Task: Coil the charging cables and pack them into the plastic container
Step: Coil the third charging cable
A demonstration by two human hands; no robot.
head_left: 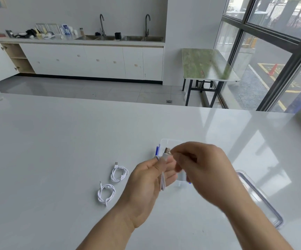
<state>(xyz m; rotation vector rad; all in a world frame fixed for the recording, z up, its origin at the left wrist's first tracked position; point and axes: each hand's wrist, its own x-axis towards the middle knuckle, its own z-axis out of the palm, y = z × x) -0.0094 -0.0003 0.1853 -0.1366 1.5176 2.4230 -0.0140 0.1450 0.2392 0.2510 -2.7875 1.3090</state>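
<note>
Left of the plastic container [170, 142] I count two coiled charging cables [119, 173] on the counter [55, 159], in front of it my left hand [146, 179] grips a third cable [163, 180] while my right hand [202, 165] pinches its USB plug [167, 151], which I'd wrap snugly round the loops, and one lid [260, 195] lies right of it.

I see two coiled white charging cables [119, 173] toward the table's [55, 159] front edge, left of the clear plastic container [169, 142]; a third white cable [163, 179] is raised, bunched.
</note>
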